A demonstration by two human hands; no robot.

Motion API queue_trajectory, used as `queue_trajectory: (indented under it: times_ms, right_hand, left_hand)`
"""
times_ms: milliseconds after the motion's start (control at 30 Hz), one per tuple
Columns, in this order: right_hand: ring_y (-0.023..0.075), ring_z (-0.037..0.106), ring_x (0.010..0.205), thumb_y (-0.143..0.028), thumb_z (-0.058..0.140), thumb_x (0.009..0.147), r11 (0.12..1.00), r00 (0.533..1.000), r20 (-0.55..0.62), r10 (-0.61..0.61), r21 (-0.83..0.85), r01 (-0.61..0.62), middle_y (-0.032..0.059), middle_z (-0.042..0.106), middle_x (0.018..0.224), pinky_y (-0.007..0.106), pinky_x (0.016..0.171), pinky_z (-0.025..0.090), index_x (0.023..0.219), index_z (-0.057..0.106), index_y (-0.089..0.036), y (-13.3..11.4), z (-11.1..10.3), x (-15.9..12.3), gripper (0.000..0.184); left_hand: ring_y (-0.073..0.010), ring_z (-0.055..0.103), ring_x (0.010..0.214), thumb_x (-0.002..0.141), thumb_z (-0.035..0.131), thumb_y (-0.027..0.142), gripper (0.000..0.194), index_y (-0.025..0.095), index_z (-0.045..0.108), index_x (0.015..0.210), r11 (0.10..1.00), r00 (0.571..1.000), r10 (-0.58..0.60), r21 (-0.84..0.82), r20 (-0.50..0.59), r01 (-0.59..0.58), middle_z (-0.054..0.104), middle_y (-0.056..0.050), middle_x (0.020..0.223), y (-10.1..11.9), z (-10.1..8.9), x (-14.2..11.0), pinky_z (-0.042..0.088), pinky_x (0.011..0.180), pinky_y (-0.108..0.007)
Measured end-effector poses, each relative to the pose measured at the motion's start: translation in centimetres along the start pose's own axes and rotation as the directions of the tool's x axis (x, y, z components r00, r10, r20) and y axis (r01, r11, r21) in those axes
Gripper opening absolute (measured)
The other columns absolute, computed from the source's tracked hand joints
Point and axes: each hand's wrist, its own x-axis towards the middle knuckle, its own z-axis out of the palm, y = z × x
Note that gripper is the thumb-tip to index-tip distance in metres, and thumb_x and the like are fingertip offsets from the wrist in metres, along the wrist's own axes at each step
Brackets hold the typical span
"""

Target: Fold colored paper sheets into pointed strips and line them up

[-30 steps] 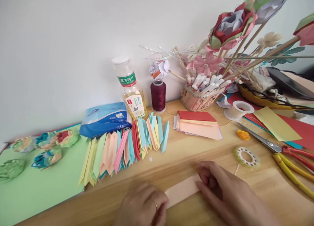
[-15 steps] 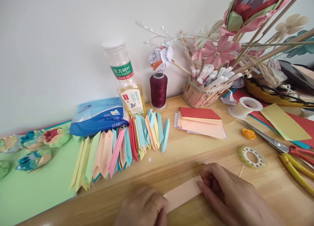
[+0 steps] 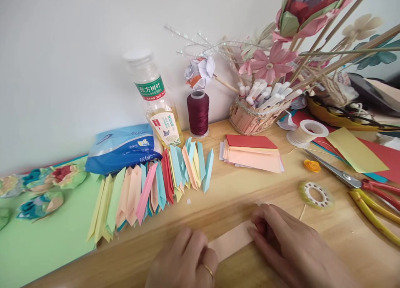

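A folded strip of peach paper (image 3: 231, 240) lies slantwise on the wooden table between my hands. My left hand (image 3: 186, 261), with a gold ring on one finger, closes over the strip's left end. At the other end, my right hand (image 3: 283, 242) pinches the strip's corner between thumb and bent fingers. Both ends of the paper are partly hidden by my fingers. Beyond my left hand stands a long row of folded paper pieces (image 3: 153, 188) in several colours. A stack of paper slips (image 3: 252, 155), red on top, lies behind my right hand.
Right of my hands lie a tape roll (image 3: 326, 199), scissors (image 3: 346, 180) and yellow-handled pliers (image 3: 368, 213). At the back stand bottles (image 3: 148, 86), a maroon thread spool (image 3: 198, 113) and a basket of markers (image 3: 254, 115). Paper flowers rest on green paper (image 3: 40, 250) at left.
My left hand's fingers have shifted on the strip, knuckles now more raised. My right hand keeps its pinch. The whole view has shifted slightly, so things at right appear further left.
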Motion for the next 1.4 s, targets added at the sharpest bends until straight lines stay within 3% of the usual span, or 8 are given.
queue_trajectory:
  times_ms: [133, 367, 467, 633, 867, 1167, 1333, 1400]
  right_hand:
    - [0.0119, 0.056, 0.052, -0.022, 0.042, 0.09, 1.0, 0.999, -0.032, -0.005, 0.009, 0.005, -0.0029, 0.055, 0.063, 0.022, 0.046, 0.044, 0.079, 0.038, -0.024, -0.1, 0.1, 0.0, 0.011]
    - [0.0133, 0.06, 0.062, -0.02, 0.036, 0.093, 1.0, 0.991, -0.131, -0.015, -0.009, 0.014, 0.0023, 0.061, 0.073, 0.024, 0.054, 0.049, 0.083, 0.051, -0.022, 0.2, -0.2, -0.8, 0.018]
    - [0.018, 0.065, 0.085, -0.024, 0.04, 0.093, 0.975, 0.957, -0.192, -0.217, -0.094, 0.202, 0.0062, 0.069, 0.093, 0.029, 0.074, 0.053, 0.113, 0.056, -0.022, 0.0, 0.3, -2.2, 0.025]
    - [0.0199, 0.051, 0.12, -0.046, 0.046, 0.09, 0.837, 0.86, -0.028, -0.509, -0.247, 0.488, 0.0083, 0.055, 0.13, 0.028, 0.099, 0.043, 0.137, 0.04, -0.011, -1.6, 1.4, -3.3, 0.059]
    - [0.0215, 0.039, 0.128, -0.046, 0.048, 0.089, 0.863, 0.908, 0.096, -0.407, -0.285, 0.417, 0.0104, 0.038, 0.141, 0.035, 0.108, 0.032, 0.144, 0.026, -0.011, -1.6, 0.5, -3.7, 0.068]
    - [0.0241, 0.038, 0.129, -0.035, 0.043, 0.093, 0.868, 0.953, 0.007, -0.303, -0.412, 0.278, 0.0042, 0.044, 0.138, 0.053, 0.111, 0.017, 0.144, 0.026, -0.021, 1.1, -0.4, -4.9, 0.056]
    - [0.0259, 0.035, 0.131, -0.036, 0.043, 0.093, 0.866, 0.947, -0.088, -0.309, -0.439, 0.241, 0.009, 0.043, 0.139, 0.055, 0.11, 0.017, 0.142, 0.03, -0.017, -1.7, -0.6, -4.9, 0.054]
    - [0.0252, 0.034, 0.131, -0.039, 0.042, 0.093, 0.875, 0.941, -0.031, -0.338, -0.378, 0.302, 0.0111, 0.042, 0.14, 0.053, 0.11, 0.021, 0.142, 0.031, -0.015, -3.8, 0.0, -4.7, 0.055]
  left_hand:
    - [-0.0115, 0.05, 0.05, 0.086, 0.049, 0.012, 0.018, 0.021, 0.052, 0.071, 0.993, 0.984, 0.115, 0.025, -0.135, -0.113, 0.055, 0.006, 0.058, 0.3, 0.5, 1.0, 0.033, 0.048, -0.026]
    - [-0.0131, 0.047, 0.052, 0.093, 0.048, 0.023, 0.029, 0.02, 0.048, 0.064, 1.0, 0.972, 0.021, -0.003, -0.233, -0.023, 0.051, 0.005, 0.053, 1.0, 1.3, 1.2, 0.031, 0.052, -0.03]
    - [-0.0136, 0.046, 0.055, 0.094, 0.045, 0.02, 0.031, 0.02, 0.048, 0.063, 0.999, 0.972, 0.028, -0.022, -0.232, -0.034, 0.051, 0.004, 0.055, 0.8, 1.2, 1.1, 0.031, 0.053, -0.03]
    - [-0.0151, 0.046, 0.064, 0.091, 0.037, 0.009, 0.03, 0.019, 0.06, 0.074, 0.987, 0.977, 0.155, -0.012, -0.148, -0.159, 0.057, 0.001, 0.067, 0.2, 0.8, 0.7, 0.032, 0.06, -0.031]
    - [-0.0166, 0.046, 0.097, 0.093, 0.035, 0.012, 0.034, 0.017, 0.067, 0.103, 0.921, 0.94, 0.339, 0.215, -0.033, -0.325, 0.064, -0.003, 0.098, 0.2, -0.5, -0.8, 0.032, 0.078, -0.035]
    - [-0.0191, 0.045, 0.103, 0.094, 0.036, 0.02, 0.033, 0.018, 0.062, 0.115, 0.863, 0.927, 0.368, 0.344, 0.075, -0.37, 0.057, -0.004, 0.124, -1.0, -2.2, -3.7, 0.035, 0.08, -0.035]
    - [-0.0202, 0.048, 0.104, 0.093, 0.041, 0.02, 0.035, 0.018, 0.05, 0.127, 0.883, 0.939, 0.295, 0.324, 0.177, -0.339, 0.056, -0.007, 0.125, -1.1, -2.0, -4.2, 0.038, 0.086, -0.038]
    - [-0.0202, 0.05, 0.104, 0.093, 0.042, 0.019, 0.036, 0.019, 0.048, 0.129, 0.898, 0.941, 0.274, 0.298, 0.197, -0.324, 0.057, -0.008, 0.122, -1.0, -1.9, -4.2, 0.039, 0.088, -0.039]
